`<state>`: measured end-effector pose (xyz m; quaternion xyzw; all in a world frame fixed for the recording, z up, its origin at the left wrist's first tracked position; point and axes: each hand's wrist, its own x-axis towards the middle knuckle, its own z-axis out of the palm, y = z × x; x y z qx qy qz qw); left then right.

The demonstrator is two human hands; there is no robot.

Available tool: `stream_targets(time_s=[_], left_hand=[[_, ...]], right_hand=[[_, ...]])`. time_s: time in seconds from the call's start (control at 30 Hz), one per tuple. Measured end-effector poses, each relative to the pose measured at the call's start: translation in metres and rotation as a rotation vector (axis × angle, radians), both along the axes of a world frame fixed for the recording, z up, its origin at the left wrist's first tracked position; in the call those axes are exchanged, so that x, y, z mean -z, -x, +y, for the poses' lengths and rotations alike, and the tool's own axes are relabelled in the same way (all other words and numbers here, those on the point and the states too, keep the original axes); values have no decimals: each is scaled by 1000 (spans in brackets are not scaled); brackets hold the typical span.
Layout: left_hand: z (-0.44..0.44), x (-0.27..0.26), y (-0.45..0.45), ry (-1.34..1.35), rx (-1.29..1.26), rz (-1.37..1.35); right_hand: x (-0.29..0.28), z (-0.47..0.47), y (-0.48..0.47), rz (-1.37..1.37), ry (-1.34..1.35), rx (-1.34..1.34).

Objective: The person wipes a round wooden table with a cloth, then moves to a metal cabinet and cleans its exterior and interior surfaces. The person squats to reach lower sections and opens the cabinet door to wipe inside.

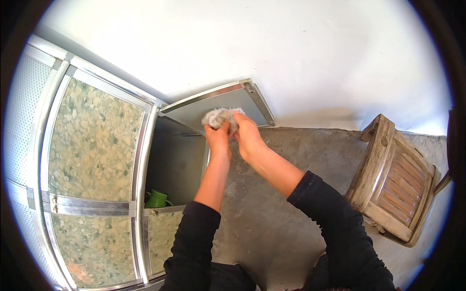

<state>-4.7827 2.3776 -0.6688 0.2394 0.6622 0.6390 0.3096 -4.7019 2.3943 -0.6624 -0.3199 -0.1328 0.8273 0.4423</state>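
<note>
Both my hands grip one crumpled, fluffy grey-white cloth (217, 117). My left hand (218, 139) has it from the near left side. From the right, my right hand (249, 136) presses its fingers and thumb into the same cloth. The two hands are close together, in front of the inner face of an open cabinet door (240, 100). Whether the cloth touches the door I cannot tell. The door has a metal frame and a plain grey panel. Behind my left forearm is the dark open compartment of the cabinet (171, 160).
A green plastic jug (157, 199) stands low in the open compartment. The cabinet's pebble-patterned doors (94, 142) are shut on the left. A wooden slatted stool or chair (393, 185) stands at right on the concrete floor (269, 218). A white wall (291, 54) rises behind the door.
</note>
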Motion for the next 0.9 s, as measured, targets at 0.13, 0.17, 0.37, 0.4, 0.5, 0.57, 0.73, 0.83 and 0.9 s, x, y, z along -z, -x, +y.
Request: stream_targets(time_s=[0.13, 0.17, 0.37, 0.4, 0.5, 0.57, 0.73, 0.83, 0.9], left_hand=[[15, 34, -9, 141, -21, -122], [20, 58, 3, 79, 50, 69], [1, -26, -52, -114, 173, 247], [0, -18, -36, -179, 142, 258], [0, -15, -18, -79, -78, 104], [0, -7, -12, -22, -38, -12], [19, 50, 1, 55, 184, 361], [26, 51, -46, 171, 321, 276], [22, 47, -52, 218, 394, 216]], right_hand=[[22, 12, -16, 32, 193, 42], [14, 11, -19, 43, 226, 68], [-44, 8, -53, 116, -85, -11], [-49, 6, -51, 83, -165, -43], [-34, 4, -35, 74, -203, -119], [-16, 5, -21, 29, -119, -43], [37, 13, -6, -140, 100, 92], [63, 35, -33, -85, 259, 156], [54, 34, -40, -139, 231, 129]])
